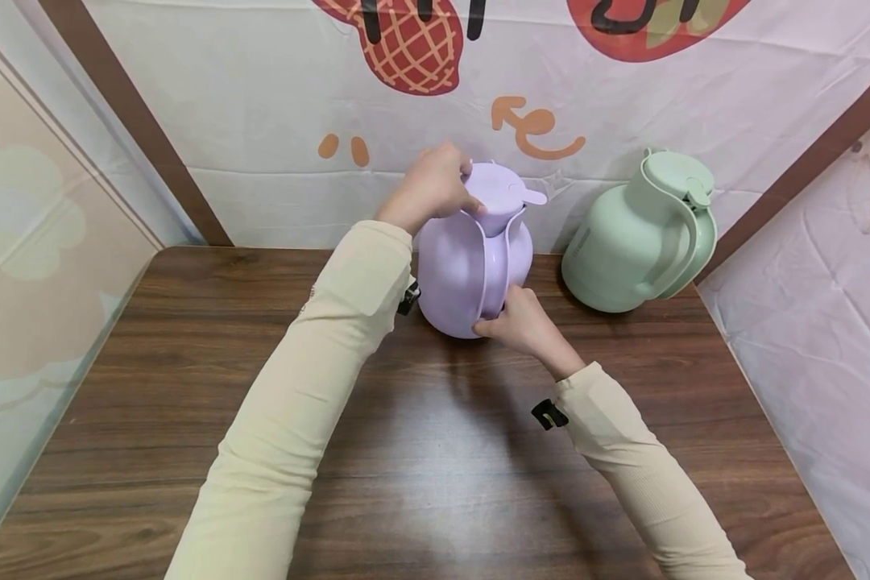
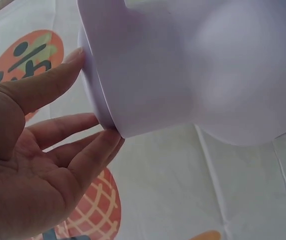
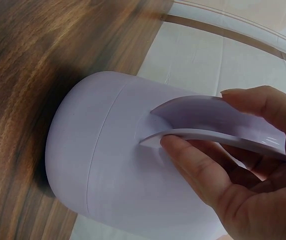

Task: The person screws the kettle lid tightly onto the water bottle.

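A lilac jug [image 1: 464,274] stands upright on the wooden table [image 1: 435,483], near its back edge. My left hand [image 1: 449,181] reaches over the jug's top and grips the lilac lid [image 1: 499,192]. In the left wrist view the thumb [image 2: 48,82] and fingers [image 2: 90,152] of that left hand [image 2: 95,97] press on opposite sides of the lid rim [image 2: 99,107]. My right hand [image 1: 503,318] holds the lower end of the jug's handle [image 1: 495,266]. In the right wrist view the right hand [image 3: 198,117] pinches the handle [image 3: 223,117] between thumb and fingers, beside the jug body [image 3: 108,160].
A mint-green jug [image 1: 638,234] with a closed lid stands upright to the right of the lilac one, close to the back right corner. White printed cloth [image 1: 275,121] hangs behind the table, and panels close off its left and right sides.
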Tool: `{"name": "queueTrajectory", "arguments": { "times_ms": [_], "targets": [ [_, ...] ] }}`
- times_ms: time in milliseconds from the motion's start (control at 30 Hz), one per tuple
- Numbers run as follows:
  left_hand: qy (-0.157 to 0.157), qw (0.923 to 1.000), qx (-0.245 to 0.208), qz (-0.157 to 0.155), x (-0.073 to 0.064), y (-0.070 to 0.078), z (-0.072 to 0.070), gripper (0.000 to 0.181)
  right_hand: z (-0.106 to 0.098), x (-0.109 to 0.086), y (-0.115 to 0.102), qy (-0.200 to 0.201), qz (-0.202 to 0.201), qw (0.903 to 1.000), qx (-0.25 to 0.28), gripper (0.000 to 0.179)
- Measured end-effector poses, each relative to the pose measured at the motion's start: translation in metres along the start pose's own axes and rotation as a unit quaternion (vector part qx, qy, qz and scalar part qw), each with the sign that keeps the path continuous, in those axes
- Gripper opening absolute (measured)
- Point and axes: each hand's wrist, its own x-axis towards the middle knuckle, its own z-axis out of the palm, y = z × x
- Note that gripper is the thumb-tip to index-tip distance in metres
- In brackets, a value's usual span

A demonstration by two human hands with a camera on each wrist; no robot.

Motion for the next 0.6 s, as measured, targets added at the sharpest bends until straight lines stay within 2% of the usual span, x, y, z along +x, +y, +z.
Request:
{"name": "queueTrajectory", "arguments": {
  "times_ms": [200, 400, 600],
  "targets": [
    [0.026, 0.9993, -0.009, -0.024, -0.005, 0.007, 0.005, 0.033, 0.001, -0.001, 0.0, -0.001, -0.001, 1.0, 0.007, 0.033],
    [0.062, 0.9969, 0.002, -0.048, -0.008, 0.015, 0.011, 0.052, 0.002, 0.0, 0.001, 0.0, -0.001, 1.0, 0.009, 0.031],
    [0.071, 0.9964, 0.004, -0.046, -0.008, 0.015, 0.012, 0.051, 0.001, 0.0, 0.002, 0.0, -0.006, 1.0, 0.006, 0.031]
  ]
}}
